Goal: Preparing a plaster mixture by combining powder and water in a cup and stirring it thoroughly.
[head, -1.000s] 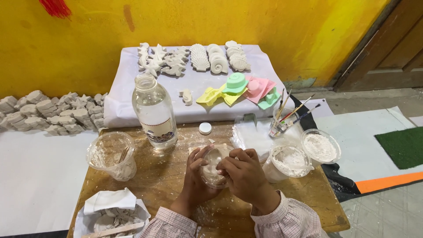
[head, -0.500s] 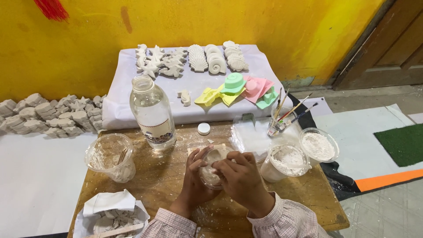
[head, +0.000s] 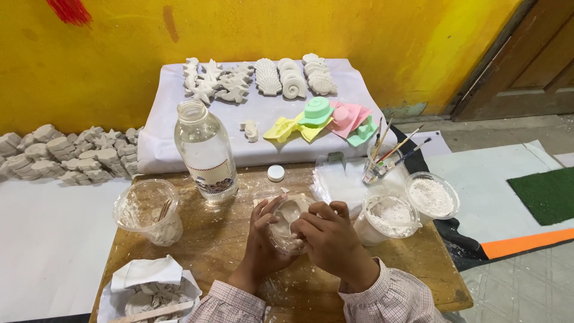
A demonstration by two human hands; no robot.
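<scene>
Cupping a clear, shallow mould (head: 291, 230) from both sides, the fingers (head: 323, 210) of the right hand (head: 332, 242) curl over its right rim while the left hand (head: 261, 239) wraps the opposite edge, thumb on the rim; both hands are closed on the piece, holding it just above the wooden surface (head: 215, 239) at its middle. The mould holds a pale, wet-looking fill, probably plaster. Judgement: the shell looks thin and flexible, so it should be light but will buckle if squeezed; the fill, if unset, would slop or crack, so support is best taken at the rim on opposite sides, kept level, with pressure low. White dust on the hands suggests a slippery grip. Just right of the hands stand two clear cups of white powder (head: 390, 215) (head: 431, 197); behind them a small glass jar of brushes (head: 382, 164) and a stack of clear sheets (head: 344, 179). To the left, a tall glass bottle (head: 205, 152) stands open, its white cap (head: 275, 173) lying apart on the surface, and a plastic cup with sticks (head: 149, 210) sits near the edge. A bag of broken casts (head: 149, 293) is at the near left corner. Beyond, a white cloth (head: 269, 131) carries shell-shaped casts (head: 269, 76) and coloured moulds (head: 323, 116).
</scene>
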